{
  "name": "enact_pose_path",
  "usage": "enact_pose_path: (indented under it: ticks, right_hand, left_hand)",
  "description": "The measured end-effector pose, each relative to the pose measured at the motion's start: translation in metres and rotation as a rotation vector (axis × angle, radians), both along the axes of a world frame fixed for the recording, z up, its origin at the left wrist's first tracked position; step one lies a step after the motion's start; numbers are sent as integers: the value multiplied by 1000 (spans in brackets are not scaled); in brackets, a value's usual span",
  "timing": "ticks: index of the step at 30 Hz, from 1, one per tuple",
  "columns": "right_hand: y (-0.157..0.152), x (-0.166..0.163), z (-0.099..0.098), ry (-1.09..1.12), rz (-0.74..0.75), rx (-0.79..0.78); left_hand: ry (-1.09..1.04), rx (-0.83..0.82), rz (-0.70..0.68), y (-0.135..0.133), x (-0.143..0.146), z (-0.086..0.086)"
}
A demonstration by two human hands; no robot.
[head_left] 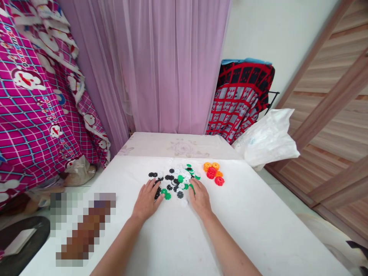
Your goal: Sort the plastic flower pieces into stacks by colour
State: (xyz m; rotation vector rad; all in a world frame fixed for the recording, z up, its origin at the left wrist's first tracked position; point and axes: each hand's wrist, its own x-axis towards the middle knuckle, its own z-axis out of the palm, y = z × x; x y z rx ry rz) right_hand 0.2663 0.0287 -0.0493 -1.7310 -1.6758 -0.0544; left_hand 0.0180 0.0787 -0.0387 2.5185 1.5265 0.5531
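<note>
A loose spread of black discs (169,177), green discs (166,194) and white discs (181,171) with notched edges lies on the white tabletop. My left hand (148,197) rests palm down at the left side of the spread, fingers apart, touching some black and green pieces. At the right side lies my right hand (199,196), fingers stretched forward over green and black pieces. Neither hand grips anything. Beyond my right hand sit small stacks of orange discs (207,166) and red discs (219,181), separate from the mixed spread.
The white table (244,214) has a flowered cloth (184,147) at its far end. A white plastic bag (267,138) stands past the right far corner. Purple curtains (178,69) hang behind, and wooden doors (330,115) are at the right. A pixelated patch covers the left edge.
</note>
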Motion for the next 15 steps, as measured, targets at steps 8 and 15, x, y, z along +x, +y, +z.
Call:
enact_pose_path:
  ticks: [8,15]
  right_hand:
    - [37,13,-3,-2,-202,-69]
    - [83,22,10,25,-184,-145]
  left_hand:
    - [-22,-17,302,29,11,-1]
    - [-44,-60,214,77,15,-4]
